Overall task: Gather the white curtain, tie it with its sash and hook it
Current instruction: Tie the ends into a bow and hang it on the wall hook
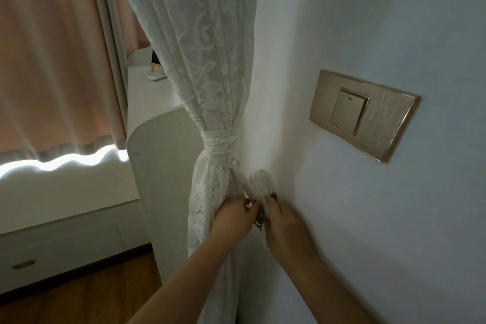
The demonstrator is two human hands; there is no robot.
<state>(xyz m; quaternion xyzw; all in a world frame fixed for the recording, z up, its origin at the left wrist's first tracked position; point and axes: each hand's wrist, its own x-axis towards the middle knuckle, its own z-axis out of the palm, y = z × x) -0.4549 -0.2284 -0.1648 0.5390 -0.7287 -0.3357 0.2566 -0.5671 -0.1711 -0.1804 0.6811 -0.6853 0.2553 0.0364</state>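
Note:
The white lace curtain [200, 60] hangs bunched against the wall. A white sash [219, 148] is wound around it several times at mid height. Below the wraps, a bundled end of the sash [260, 183] sticks out toward the wall. My left hand [234, 218] and my right hand [282, 223] meet just under this bundle, both pinching the sash fabric. A small dark piece, possibly the hook, shows between my fingers [259, 221], mostly hidden.
A gold wall switch plate [364, 114] sits to the right on the pale wall. A white cabinet [155, 166] stands left of the curtain, with a pink drape [52, 60] and a white drawer unit [65, 239] beyond it. Wooden floor lies below.

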